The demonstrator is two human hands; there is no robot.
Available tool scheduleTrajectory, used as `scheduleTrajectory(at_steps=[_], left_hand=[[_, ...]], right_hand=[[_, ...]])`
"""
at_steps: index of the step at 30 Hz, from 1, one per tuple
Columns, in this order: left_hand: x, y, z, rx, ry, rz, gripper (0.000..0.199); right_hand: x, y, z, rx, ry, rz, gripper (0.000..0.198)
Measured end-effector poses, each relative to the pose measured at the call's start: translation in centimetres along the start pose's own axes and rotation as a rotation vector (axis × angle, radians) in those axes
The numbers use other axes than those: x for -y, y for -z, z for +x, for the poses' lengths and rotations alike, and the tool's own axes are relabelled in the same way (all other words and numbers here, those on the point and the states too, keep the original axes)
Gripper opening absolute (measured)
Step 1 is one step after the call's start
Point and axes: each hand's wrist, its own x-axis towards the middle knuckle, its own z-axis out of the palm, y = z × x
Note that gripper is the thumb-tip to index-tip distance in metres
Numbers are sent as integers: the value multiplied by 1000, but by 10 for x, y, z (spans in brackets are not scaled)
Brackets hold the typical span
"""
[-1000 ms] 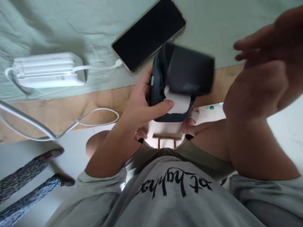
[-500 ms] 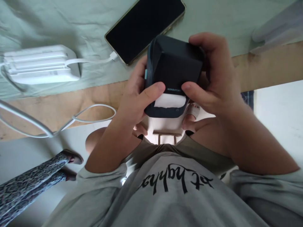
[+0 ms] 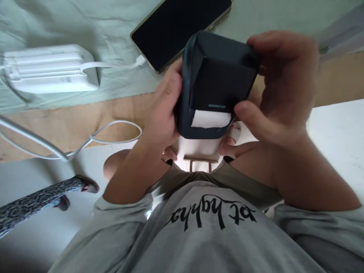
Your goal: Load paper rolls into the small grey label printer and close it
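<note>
2 hands hold a small dark label printer (image 3: 218,81) over the table edge.

The left hand (image 3: 163,110) wraps the printer's side at 9 o'clock, fingers curled against it; the right hand (image 3: 280,85) clasps it from 3 o'clock, thumb (image 3: 250,115) pressed near the white paper (image 3: 211,119) at the slot. At 11 o'clock of the printer a black phone (image 3: 179,28) lies on the green cloth (image 3: 57,22); a white cable (image 3: 113,65) joins it to a white power bank (image 3: 48,70) at 9 o'clock.
</note>
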Motion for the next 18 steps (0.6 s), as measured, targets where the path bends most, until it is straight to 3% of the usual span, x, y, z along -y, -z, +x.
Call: scheduleTrajectory(at_steps=[5, 8, 14, 18], left_hand=[[2, -12, -2, -84, 26, -48, 39], [-1, -16, -2, -132, 8, -67, 31], [-9, -10, -3, -77, 24, 0, 32], [-9, -10, -6, -300, 91, 100, 27]], right_hand=[[-1, 2, 2, 58, 63, -54, 64], [1, 5, 3, 87, 54, -55, 66], [11, 7, 1, 111, -46, -15, 58], [15, 9, 1, 142, -64, -57, 59]])
